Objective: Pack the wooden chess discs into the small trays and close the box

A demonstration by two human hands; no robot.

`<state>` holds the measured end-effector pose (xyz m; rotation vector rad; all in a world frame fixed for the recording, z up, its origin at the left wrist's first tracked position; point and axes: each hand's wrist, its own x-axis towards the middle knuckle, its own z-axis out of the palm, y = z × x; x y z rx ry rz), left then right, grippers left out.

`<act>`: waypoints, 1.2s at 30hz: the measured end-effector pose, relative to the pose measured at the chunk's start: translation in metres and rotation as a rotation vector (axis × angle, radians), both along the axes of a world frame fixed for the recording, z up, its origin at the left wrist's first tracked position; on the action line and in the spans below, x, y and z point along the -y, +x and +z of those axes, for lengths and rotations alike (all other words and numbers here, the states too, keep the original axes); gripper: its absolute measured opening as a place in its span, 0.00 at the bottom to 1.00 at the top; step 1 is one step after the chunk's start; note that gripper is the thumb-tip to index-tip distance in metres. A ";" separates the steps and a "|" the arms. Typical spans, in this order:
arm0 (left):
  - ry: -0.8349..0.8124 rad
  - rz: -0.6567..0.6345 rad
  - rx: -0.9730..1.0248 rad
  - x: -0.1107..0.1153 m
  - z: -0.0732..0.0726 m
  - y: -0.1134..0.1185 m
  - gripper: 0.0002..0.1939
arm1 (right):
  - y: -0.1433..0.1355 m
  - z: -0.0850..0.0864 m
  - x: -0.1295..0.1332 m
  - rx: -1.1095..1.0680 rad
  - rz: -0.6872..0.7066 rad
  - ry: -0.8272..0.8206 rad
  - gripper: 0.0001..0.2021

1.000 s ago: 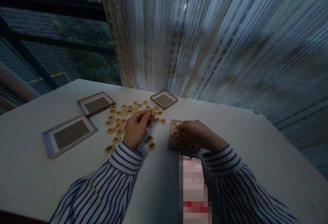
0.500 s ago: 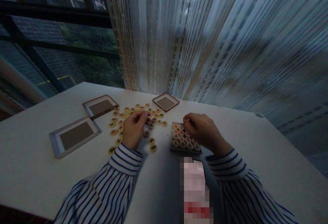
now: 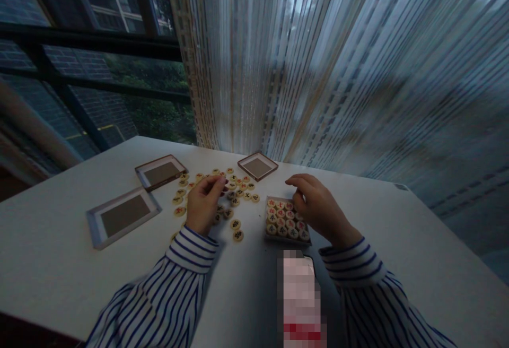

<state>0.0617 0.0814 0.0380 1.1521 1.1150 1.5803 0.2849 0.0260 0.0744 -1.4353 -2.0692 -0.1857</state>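
Observation:
Round wooden Chinese chess pieces (image 3: 235,224) with red and black characters lie scattered on the left of the table. Over them is my left hand (image 3: 203,203), its thumb and fingertips pinched together; whatever is between them, if anything, is hidden. To the right, a small open box (image 3: 277,240) holds rows of chess pieces (image 3: 281,222), red ones behind black ones. My right hand (image 3: 320,207) hovers over the box's far right side, index finger stretched out and thumb apart, with no piece visible in it. That hand covers part of the box.
Three shallow box trays or lids lie around the pieces: a white-rimmed one (image 3: 95,237) at left, a brown-rimmed one (image 3: 148,182) behind it, another (image 3: 258,177) at the back. A phone (image 3: 310,266), mostly blurred out, lies before the box. A string curtain (image 3: 254,61) hangs behind the white table (image 3: 382,215).
My right hand's fingers have parted from a closed pinch and lifted slightly from the box, uncovering more pieces. My left hand stays pinched over the scattered pieces. The view has tilted slightly upward.

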 end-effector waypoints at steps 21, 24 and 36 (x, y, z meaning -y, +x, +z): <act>0.032 0.068 0.140 -0.007 -0.004 -0.024 0.12 | -0.004 0.000 0.001 -0.034 0.032 0.003 0.19; 0.015 0.055 0.148 -0.004 -0.004 -0.026 0.12 | -0.004 0.001 0.001 -0.026 0.037 0.013 0.17; 0.110 0.097 0.071 0.019 0.003 -0.054 0.12 | -0.010 0.007 0.006 0.089 0.031 -0.003 0.12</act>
